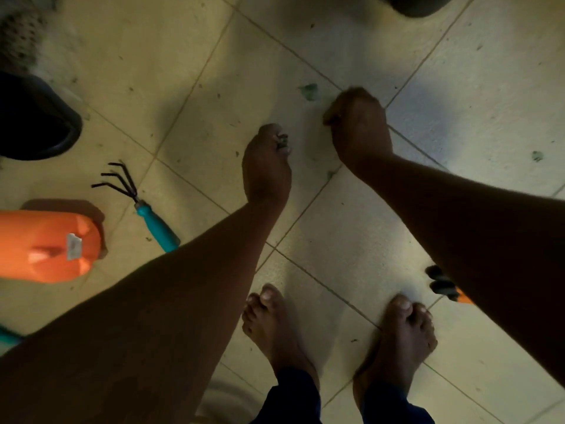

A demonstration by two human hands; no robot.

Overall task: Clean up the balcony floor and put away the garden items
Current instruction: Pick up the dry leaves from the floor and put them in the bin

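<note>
Both my hands reach down over the pale tiled floor (458, 71). My left hand (266, 166) is curled round a small dark clump of leaf scraps (282, 142) that shows between its fingers. My right hand (357, 123) is curled with its fingertips together near the floor; whether it holds anything is hidden. A green leaf scrap (308, 90) lies just left of the right hand. Another green scrap (537, 155) lies at the far right. Small dark specks are scattered over the tiles.
A teal-handled hand rake (146, 209) lies at the left, beside an orange plastic container (46, 246) on its side. A dark pot (33, 120) stands at the upper left, another dark pot (415, 4) at the top. Orange-and-black pruner handles (443, 284) lie by my right foot.
</note>
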